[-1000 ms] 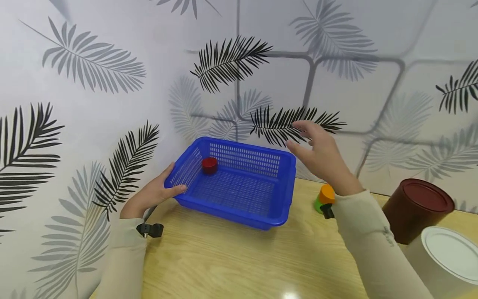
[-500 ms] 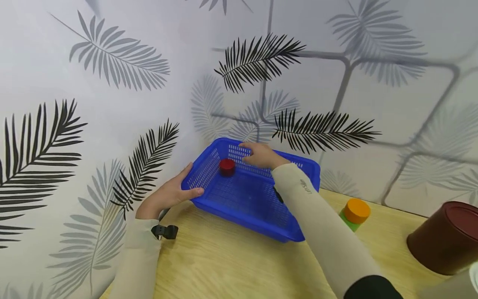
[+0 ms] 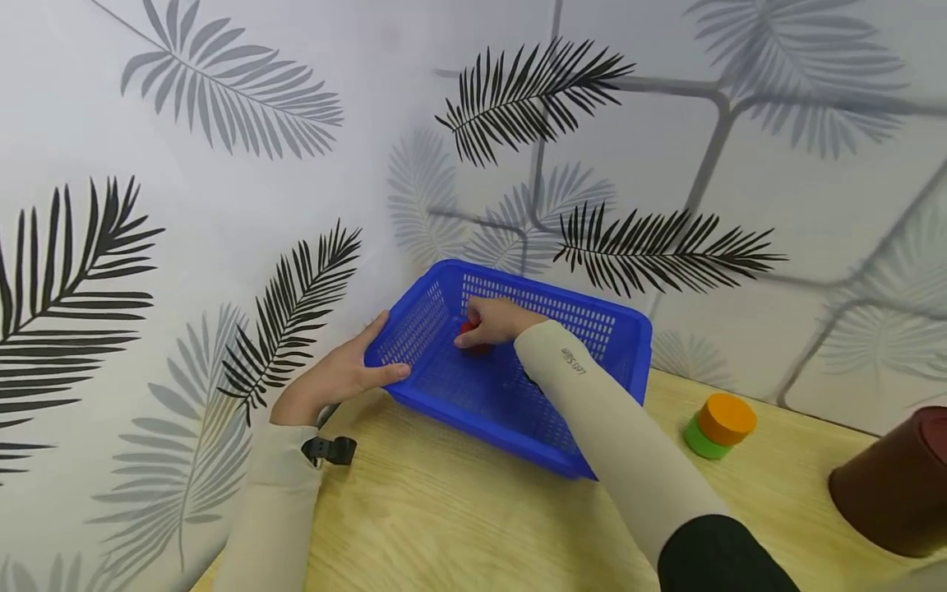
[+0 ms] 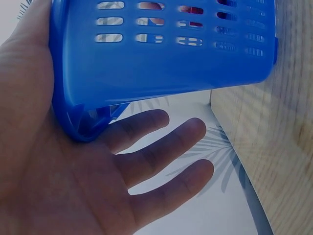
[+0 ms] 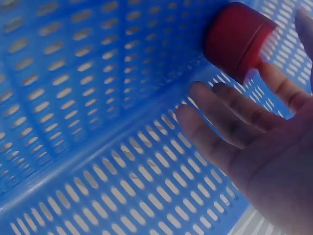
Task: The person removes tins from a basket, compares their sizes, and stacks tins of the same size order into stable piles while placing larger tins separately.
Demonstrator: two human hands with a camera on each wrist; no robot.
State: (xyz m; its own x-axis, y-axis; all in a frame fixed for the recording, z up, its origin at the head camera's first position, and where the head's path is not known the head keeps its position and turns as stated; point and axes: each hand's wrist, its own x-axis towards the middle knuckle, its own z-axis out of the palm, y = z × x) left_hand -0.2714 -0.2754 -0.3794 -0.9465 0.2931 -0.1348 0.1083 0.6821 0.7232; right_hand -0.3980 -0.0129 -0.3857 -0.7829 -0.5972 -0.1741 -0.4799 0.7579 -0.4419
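Note:
My left hand [image 3: 333, 378] holds the left edge of a blue plastic basket [image 3: 488, 440]. Its thumb lies over the rim, with three straight fingers [image 4: 161, 156] spread below in the left wrist view. Inside the basket, my right hand [image 3: 497, 321] reaches down to a small red round container [image 5: 239, 41] near the back left corner. In the right wrist view, the index fingertip touches the container's edge and the thumb stands a little apart; the other fingers are loosely bent. From the head view, the right hand covers most of the container.
Right of the basket, an orange round container [image 3: 727, 418] stands on a green one [image 3: 705, 440]. Farther right is a dark brown canister [image 3: 895, 485]. A wall with leaf patterns [image 3: 510, 99] rises behind the wooden table [image 3: 414, 526].
My right hand has moved left and down from above the basket's right side to the red container, which has shifted slightly within the basket. The left hand has stayed at the rim.

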